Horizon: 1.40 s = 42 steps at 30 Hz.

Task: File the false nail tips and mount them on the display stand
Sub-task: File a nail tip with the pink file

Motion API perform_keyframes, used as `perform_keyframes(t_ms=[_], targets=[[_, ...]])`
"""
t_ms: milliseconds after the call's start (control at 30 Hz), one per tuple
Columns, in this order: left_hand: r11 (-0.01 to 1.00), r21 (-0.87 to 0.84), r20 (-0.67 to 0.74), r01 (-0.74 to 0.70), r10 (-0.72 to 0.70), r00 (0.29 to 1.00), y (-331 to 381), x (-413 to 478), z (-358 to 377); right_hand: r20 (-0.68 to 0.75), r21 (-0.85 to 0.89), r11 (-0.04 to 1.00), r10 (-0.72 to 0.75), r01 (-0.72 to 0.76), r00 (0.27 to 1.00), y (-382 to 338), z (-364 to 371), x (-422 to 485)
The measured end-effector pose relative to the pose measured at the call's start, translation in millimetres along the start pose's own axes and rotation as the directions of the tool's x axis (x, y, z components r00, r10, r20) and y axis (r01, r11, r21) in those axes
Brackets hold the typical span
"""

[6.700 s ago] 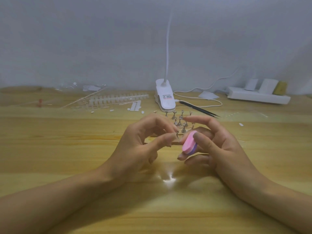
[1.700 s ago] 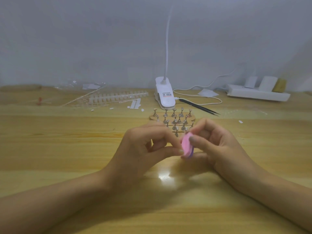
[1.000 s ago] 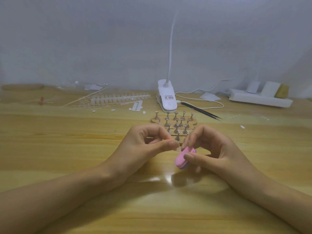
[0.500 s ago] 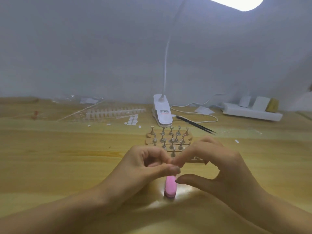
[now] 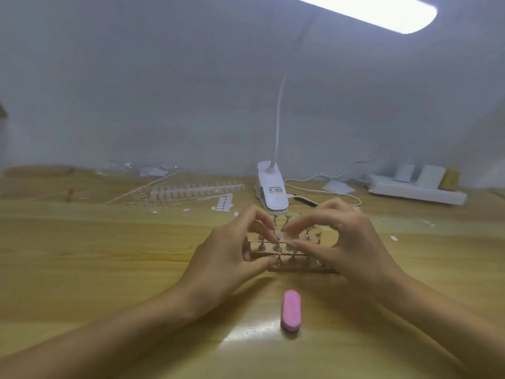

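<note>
The wooden display stand point(image 5: 325, 236) with several metal pegs sits mid-table, partly hidden by both hands. My right hand point(image 5: 338, 242) pinches a small clear false nail tip point(image 5: 288, 236) between thumb and forefinger, just above the pegs. My left hand point(image 5: 232, 253) has curled fingers, with thumb and forefinger pinching one metal peg point(image 5: 278, 248) right beside the tip. The pink nail file point(image 5: 291, 313) lies flat on the table nearer to me, touched by neither hand.
A white clip lamp base point(image 5: 271, 191) stands just behind the stand, its lit head point(image 5: 369, 9) overhead. Strips of nail tips point(image 5: 196, 188) and a sheet of white dots point(image 5: 224, 203) lie back left. A power strip point(image 5: 415, 191) and a cable point(image 5: 322, 191) are back right.
My right hand let go of the pink file, which now lies on the table. Both hands moved forward to the stand, and the nail tip passed to the right hand's pinch. The view tilted up.
</note>
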<state>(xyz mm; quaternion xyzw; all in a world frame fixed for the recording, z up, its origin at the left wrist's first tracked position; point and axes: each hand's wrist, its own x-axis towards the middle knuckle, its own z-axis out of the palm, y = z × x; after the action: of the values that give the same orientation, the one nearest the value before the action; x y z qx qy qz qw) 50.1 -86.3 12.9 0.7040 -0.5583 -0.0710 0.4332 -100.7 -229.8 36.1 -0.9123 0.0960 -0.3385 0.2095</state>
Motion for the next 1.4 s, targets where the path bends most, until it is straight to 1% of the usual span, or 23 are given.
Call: perform_keyframes(t_ms=[100,200,333,400,500,633,867,967,1167,1300,1400], targets=[[0.999,0.054,-0.037,-0.008,0.010,0.999,0,2,6,-0.025,-0.050,0.999,-0.007,0.005,1.000,6,8,-3],[0.982,0.186,-0.068,-0.041,0.055,0.996,0,4,7,-0.046,-0.098,0.995,-0.015,0.010,0.999,8,13,-4],[0.920,0.379,-0.087,-0.101,0.144,0.986,0,2,5,-0.055,-0.159,0.986,-0.054,0.045,0.997,7,17,-6],[0.905,0.410,-0.089,-0.112,0.162,0.983,2,1,4,-0.063,-0.159,0.986,-0.057,0.047,0.996,6,16,-6],[0.936,0.339,-0.061,-0.094,0.121,0.991,2,1,8,-0.067,-0.148,0.988,-0.047,0.037,0.997,6,17,-7],[0.967,0.247,-0.056,-0.066,0.083,0.995,-2,4,12,-0.072,-0.105,0.994,-0.044,0.036,0.996,7,18,-7],[0.995,0.098,-0.045,-0.007,0.011,0.999,-9,6,12,-0.057,-0.074,0.996,-0.061,0.056,0.997,12,22,-9],[0.997,0.079,-0.041,0.004,-0.001,0.999,-9,6,13,-0.053,-0.055,0.998,-0.042,0.039,0.998,14,23,-9],[0.998,0.048,-0.041,0.033,-0.031,0.999,-10,8,13,-0.044,-0.064,0.997,-0.053,0.050,0.998,13,25,-9],[0.999,0.032,-0.042,0.039,-0.037,0.998,-9,8,13,-0.051,-0.030,0.999,-0.034,0.032,0.998,15,26,-10],[0.999,0.023,-0.040,0.044,-0.043,0.998,-8,8,13,-0.058,-0.066,0.997,-0.034,0.030,0.998,11,26,-10]])
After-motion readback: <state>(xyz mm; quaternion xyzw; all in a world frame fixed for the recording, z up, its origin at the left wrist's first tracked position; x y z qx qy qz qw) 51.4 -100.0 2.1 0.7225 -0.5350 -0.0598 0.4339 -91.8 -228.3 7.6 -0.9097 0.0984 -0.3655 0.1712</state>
